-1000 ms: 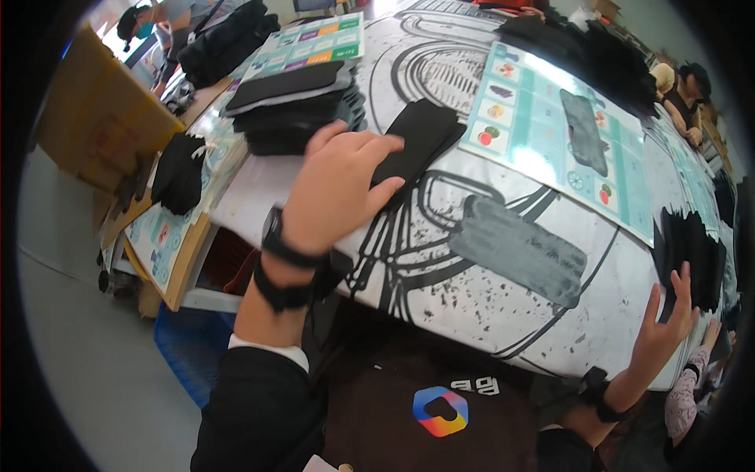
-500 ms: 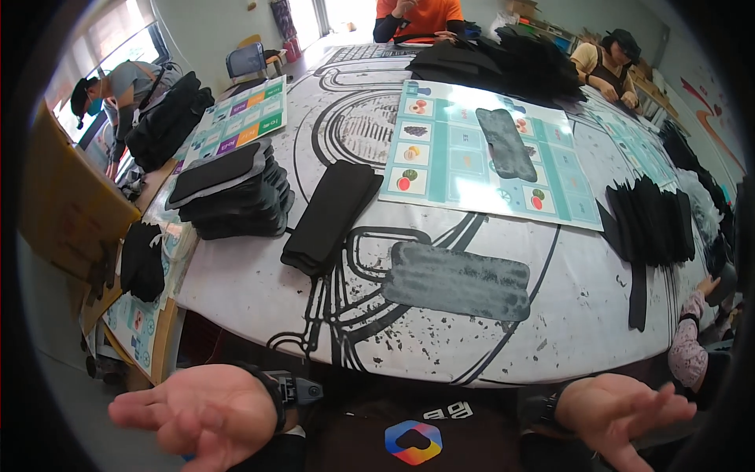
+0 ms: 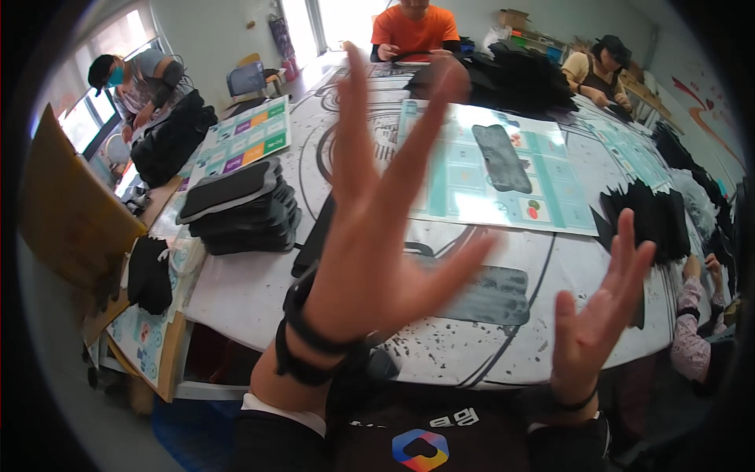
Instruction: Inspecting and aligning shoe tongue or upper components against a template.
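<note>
Raised above the table (image 3: 259,291), left hand (image 3: 377,236) with fingers spread wide, palm facing away, holding nothing; blurred, so finger detail uncertain. Black bands around its wrist. Lower and to the right, right hand (image 3: 602,315), also spread open and empty, a thin dark band at the wrist. Directly behind the left hand, partly hidden, a flat black fabric piece (image 3: 314,236) lying on the white table with its bold black line print. Left of that, a stack of black padded pieces (image 3: 240,212). Farther back, a pale green sheet (image 3: 503,181) with one dark piece (image 3: 502,157) lying on it. At the right edge, a fanned pile of black pieces (image 3: 649,220). Beyond, three other people seated around the table's far side.
</note>
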Motion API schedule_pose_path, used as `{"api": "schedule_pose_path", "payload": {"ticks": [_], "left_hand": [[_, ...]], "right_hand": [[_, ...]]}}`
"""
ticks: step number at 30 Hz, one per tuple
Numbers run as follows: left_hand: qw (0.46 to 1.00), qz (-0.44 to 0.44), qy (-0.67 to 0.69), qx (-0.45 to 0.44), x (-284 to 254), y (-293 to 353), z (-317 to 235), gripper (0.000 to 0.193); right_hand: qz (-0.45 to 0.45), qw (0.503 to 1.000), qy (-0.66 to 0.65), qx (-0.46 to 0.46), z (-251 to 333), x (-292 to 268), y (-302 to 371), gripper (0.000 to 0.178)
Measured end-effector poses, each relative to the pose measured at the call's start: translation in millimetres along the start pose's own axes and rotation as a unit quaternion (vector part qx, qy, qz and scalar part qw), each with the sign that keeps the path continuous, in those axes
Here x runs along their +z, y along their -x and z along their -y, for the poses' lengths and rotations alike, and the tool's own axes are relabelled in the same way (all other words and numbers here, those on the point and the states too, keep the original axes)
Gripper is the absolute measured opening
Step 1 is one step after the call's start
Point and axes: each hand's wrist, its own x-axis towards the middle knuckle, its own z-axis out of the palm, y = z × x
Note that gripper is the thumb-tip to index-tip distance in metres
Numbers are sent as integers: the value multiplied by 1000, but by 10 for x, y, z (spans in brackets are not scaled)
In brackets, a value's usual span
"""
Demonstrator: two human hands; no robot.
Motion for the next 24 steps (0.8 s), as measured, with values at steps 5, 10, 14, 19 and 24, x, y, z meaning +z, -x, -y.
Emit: {"api": "schedule_pose_path", "payload": {"ticks": [5,10,14,19,24], "left_hand": [[971,-141,89,-170,-75,-299,613,65],[902,-166,-388,91,-82,-445,1048,20],[779,162,394,-460,99,-495,887,47],[873,89,344,-334,345,-404,803,44],[916,61,-376,126,129,-348,1472,58]], "right_hand": [[-147,987,-40,47,-33,56,64,78],[-145,982,-68,102,-185,61,155,81],[-119,982,-84,123,-240,131,183,83],[-97,983,-92,122,-240,145,183,85],[-98,982,-95,130,-238,175,184,85]]}}
